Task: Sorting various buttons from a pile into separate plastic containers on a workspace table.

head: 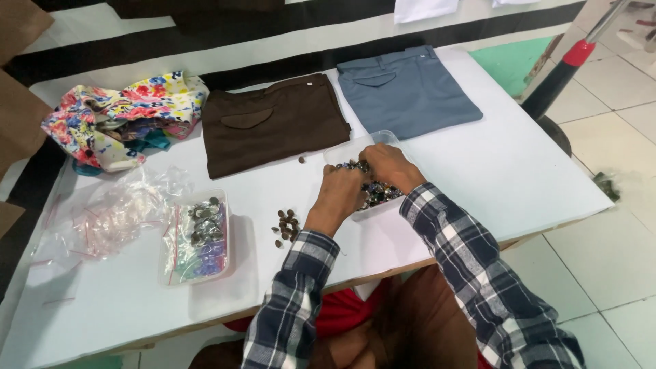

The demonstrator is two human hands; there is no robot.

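Left hand (339, 193): my grip is sunk into the heap of mixed buttons (380, 194); fingers curled among them, so I cannot tell whether anything is pinched.
Right hand (391, 167): over the far part of the same heap, fingers bent down into it; whether this grip is clamped on a button I cannot tell.
Button tray (370, 142): clear plastic, at the middle of the counter (519, 171), just in front of the two folded trousers; both my hands are inside it.
Loose brown buttons (287, 226): a small cluster on the counter just left of my left wrist; one single button (301, 160) lies apart, near the brown trousers' hem.
Second tray (197, 236): clear plastic, left of the cluster, holding grey and bluish buttons.
Plastic bags (116, 212): crumpled clear bags, touching the second tray's left side.
Brown trousers (273, 123): folded flat, back pocket up.
Grey-blue trousers (406, 92): folded flat, just right of the brown pair.
Floral cloth (123, 113): bunched at the far left.
Sleeves (471, 266): checked, on both my arms.
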